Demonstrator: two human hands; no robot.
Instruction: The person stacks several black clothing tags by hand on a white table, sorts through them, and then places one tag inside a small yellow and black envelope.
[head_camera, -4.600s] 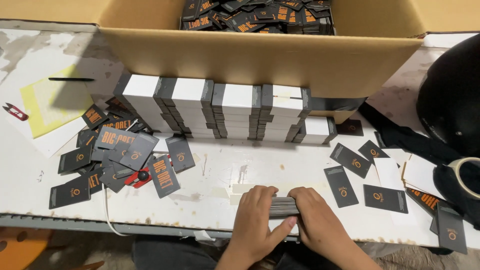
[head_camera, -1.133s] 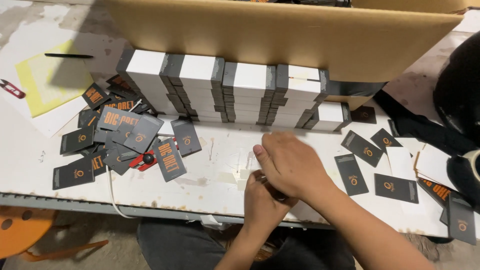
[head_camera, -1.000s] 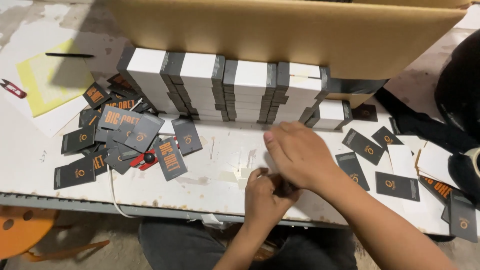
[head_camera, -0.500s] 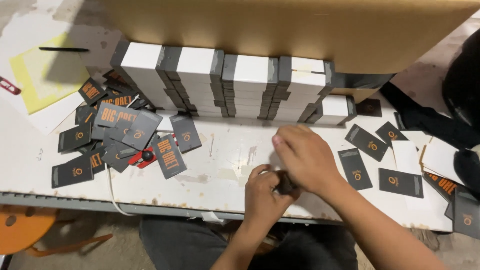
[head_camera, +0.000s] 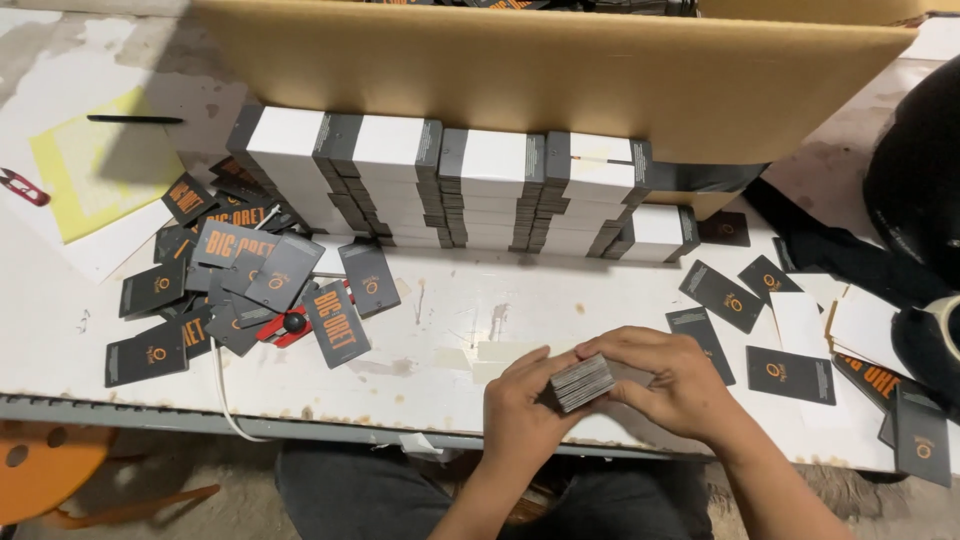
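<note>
The cardboard box (head_camera: 560, 75) stands at the back of the white table (head_camera: 440, 330); only a strip of dark tags shows at its top edge, so its contents cannot be counted. In front of it stand five rows of white banded bundles (head_camera: 470, 185). The left hand (head_camera: 520, 405) and right hand (head_camera: 670, 380) clamp a stack of dark tags (head_camera: 583, 381) between fingers and thumbs, just above the near table edge. Loose tags (head_camera: 240, 285) lie piled to the left; five single tags (head_camera: 720, 295) lie to the right.
</note>
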